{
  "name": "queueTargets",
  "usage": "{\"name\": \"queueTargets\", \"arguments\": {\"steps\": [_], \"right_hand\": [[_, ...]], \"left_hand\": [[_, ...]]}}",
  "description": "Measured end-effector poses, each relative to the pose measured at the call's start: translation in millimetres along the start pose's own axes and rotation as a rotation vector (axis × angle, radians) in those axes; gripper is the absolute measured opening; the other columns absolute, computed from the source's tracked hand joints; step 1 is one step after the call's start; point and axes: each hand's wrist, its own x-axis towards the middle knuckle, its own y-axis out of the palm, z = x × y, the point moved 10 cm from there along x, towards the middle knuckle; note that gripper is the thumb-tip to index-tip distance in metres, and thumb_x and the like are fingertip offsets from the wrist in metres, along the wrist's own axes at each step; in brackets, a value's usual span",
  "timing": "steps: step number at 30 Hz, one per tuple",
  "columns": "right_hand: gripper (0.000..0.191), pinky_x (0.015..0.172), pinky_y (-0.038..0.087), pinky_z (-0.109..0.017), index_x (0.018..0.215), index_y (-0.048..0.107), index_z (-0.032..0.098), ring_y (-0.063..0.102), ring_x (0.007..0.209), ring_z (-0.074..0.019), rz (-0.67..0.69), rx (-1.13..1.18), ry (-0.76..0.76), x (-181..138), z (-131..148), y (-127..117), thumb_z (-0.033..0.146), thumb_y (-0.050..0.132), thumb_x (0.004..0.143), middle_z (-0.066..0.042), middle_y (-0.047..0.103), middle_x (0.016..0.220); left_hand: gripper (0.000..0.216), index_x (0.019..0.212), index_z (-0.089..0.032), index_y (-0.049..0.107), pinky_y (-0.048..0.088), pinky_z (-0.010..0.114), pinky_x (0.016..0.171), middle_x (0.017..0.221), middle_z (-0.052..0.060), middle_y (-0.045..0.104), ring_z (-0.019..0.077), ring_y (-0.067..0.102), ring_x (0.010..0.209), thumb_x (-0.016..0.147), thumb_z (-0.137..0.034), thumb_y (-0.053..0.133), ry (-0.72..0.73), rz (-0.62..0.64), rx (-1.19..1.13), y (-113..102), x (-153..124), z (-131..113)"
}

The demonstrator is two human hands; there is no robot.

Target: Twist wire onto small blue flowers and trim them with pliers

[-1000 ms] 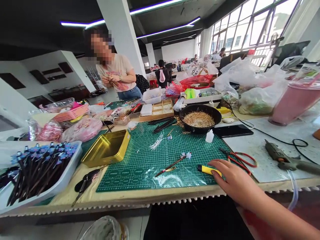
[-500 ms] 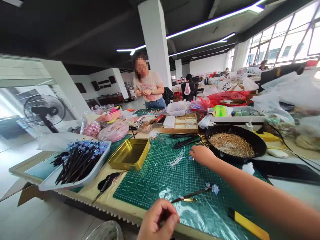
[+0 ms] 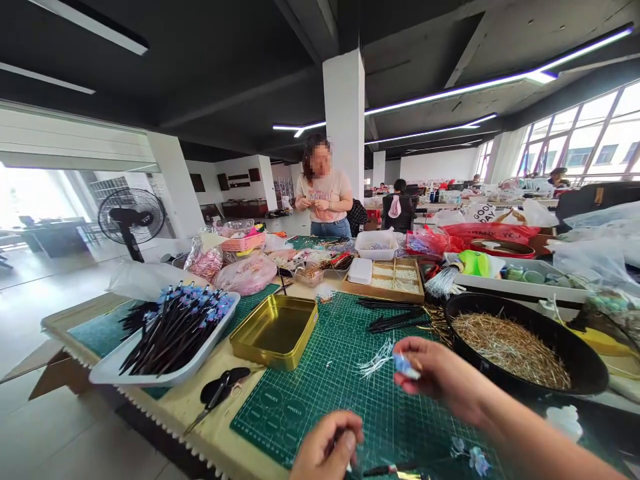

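Note:
My right hand (image 3: 433, 370) pinches a small blue flower (image 3: 401, 365) just above the green cutting mat (image 3: 300, 387). Beside it on the mat lies a loose bunch of thin white wires (image 3: 377, 359). My left hand (image 3: 327, 445) is curled at the near edge, thumb and fingertips pressed together. Whatever those fingertips hold is too small to make out. Right of that hand, partly cut off by the frame's bottom, lies a dark stick (image 3: 383, 469) near pale blue blossoms (image 3: 479, 460).
A white tray (image 3: 200, 360) of black sticks with blue flowers stands left, near a gold tin (image 3: 295, 360) and black-handled scissors (image 3: 217, 393). Black sticks (image 3: 395, 320) lie behind the wires. At right is a black pan (image 3: 595, 373) of metal pins. A person (image 3: 325, 193) stands across the table.
My right hand has lifted from the mat beside the white wires, now showing a blue flower in its fingers. My left hand stays pinched near the front edge. The view has shifted.

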Motion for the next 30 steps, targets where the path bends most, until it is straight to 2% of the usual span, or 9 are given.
{"name": "queueTargets", "arguments": {"steps": [2, 5, 8, 15, 18, 22, 24, 27, 30], "right_hand": [[0.027, 0.062, 0.05, -0.024, 0.094, 0.048, 0.019, 0.063, 0.065, -0.0126, 0.095, 0.126, 0.025, -24.6, -4.7, 33.0, 0.039, 0.059, 0.078, -0.003, 0.064, 0.073], [0.041, 0.051, 0.044, -0.02, 0.087, 0.047, 0.02, 0.057, 0.052, -0.0088, 0.172, 0.339, 0.09, -41.3, -23.0, 61.5, 0.046, 0.072, 0.069, 0.002, 0.059, 0.065], [0.047, 0.045, 0.038, -0.017, 0.081, 0.049, 0.019, 0.053, 0.047, -0.007, 0.199, 0.511, 0.131, -43.1, -39.4, 66.3, 0.042, 0.084, 0.06, 0.004, 0.056, 0.059], [0.035, 0.055, 0.042, -0.018, 0.08, 0.06, 0.015, 0.053, 0.057, -0.0066, 0.224, 0.512, 0.1, -54.8, -40.9, 70.9, 0.027, 0.084, 0.058, 0.002, 0.057, 0.069], [0.033, 0.05, 0.04, -0.018, 0.076, 0.06, 0.014, 0.052, 0.052, -0.0077, 0.257, 0.479, 0.133, -58.0, -37.1, 78.2, 0.032, 0.082, 0.059, 0.001, 0.056, 0.062], [0.033, 0.048, 0.041, -0.018, 0.071, 0.056, 0.016, 0.054, 0.049, -0.0071, 0.223, 0.42, 0.128, -58.5, -30.6, 78.1, 0.038, 0.079, 0.061, 0.002, 0.058, 0.061], [0.036, 0.046, 0.04, -0.019, 0.07, 0.055, 0.016, 0.054, 0.047, -0.0077, 0.209, 0.353, 0.118, -59.1, -28.6, 76.0, 0.042, 0.079, 0.062, 0.002, 0.06, 0.062], [0.034, 0.043, 0.037, -0.021, 0.07, 0.058, 0.017, 0.055, 0.045, -0.0107, 0.214, 0.194, 0.107, -61.8, -26.7, 69.0, 0.046, 0.075, 0.069, 0.0, 0.063, 0.059], [0.03, 0.05, 0.041, -0.026, 0.068, 0.065, 0.016, 0.059, 0.054, -0.0157, 0.203, 0.024, 0.043, -63.1, -18.8, 55.4, 0.044, 0.071, 0.073, -0.004, 0.066, 0.062]], "left_hand": [[0.036, 0.118, -0.025, 0.066, 0.045, 0.032, 0.09, 0.114, 0.008, 0.064, 0.0194, 0.059, 0.098, 0.092, -0.046, 0.054, 0.166, -0.034, 0.009, 6.5, 14.0, -37.7], [0.028, 0.112, -0.027, 0.071, 0.043, 0.035, 0.098, 0.116, 0.008, 0.06, 0.0221, 0.056, 0.111, 0.093, -0.04, 0.055, 0.376, 0.087, 0.011, 30.6, 24.1, -76.2], [0.021, 0.102, -0.027, 0.075, 0.046, 0.035, 0.091, 0.11, 0.008, 0.058, 0.0223, 0.058, 0.106, 0.089, -0.036, 0.062, 0.432, 0.203, 0.02, 46.0, 25.2, -84.0], [0.007, 0.083, -0.025, 0.077, 0.043, 0.032, 0.09, 0.106, 0.007, 0.059, 0.0226, 0.057, 0.103, 0.083, -0.029, 0.071, 0.423, 0.292, 0.128, 47.6, 12.3, -88.3], [0.015, 0.082, -0.019, 0.07, 0.043, 0.031, 0.085, 0.099, 0.007, 0.059, 0.02, 0.057, 0.094, 0.085, -0.033, 0.067, 0.345, 0.223, -0.053, 44.3, 9.2, -89.9], [0.021, 0.081, -0.015, 0.06, 0.042, 0.025, 0.063, 0.073, 0.0, 0.055, 0.012, 0.052, 0.064, 0.08, -0.033, 0.07, -0.051, 0.131, -0.679, 51.6, 12.3, -62.1], [0.019, 0.079, -0.012, 0.06, 0.04, 0.023, 0.058, 0.069, 0.0, 0.055, 0.0095, 0.05, 0.059, 0.077, -0.027, 0.071, -0.203, 0.113, -0.867, 57.6, 12.4, -51.6], [0.015, 0.077, -0.011, 0.058, 0.037, 0.019, 0.054, 0.074, 0.001, 0.058, 0.0067, 0.05, 0.057, 0.076, -0.02, 0.07, -0.27, 0.057, -0.947, 51.2, 14.1, -46.3], [0.016, 0.077, -0.012, 0.057, 0.036, 0.018, 0.053, 0.071, 0.0, 0.059, 0.0058, 0.049, 0.056, 0.075, -0.019, 0.071, -0.235, 0.005, -0.938, 39.3, 14.8, -49.1]]}}
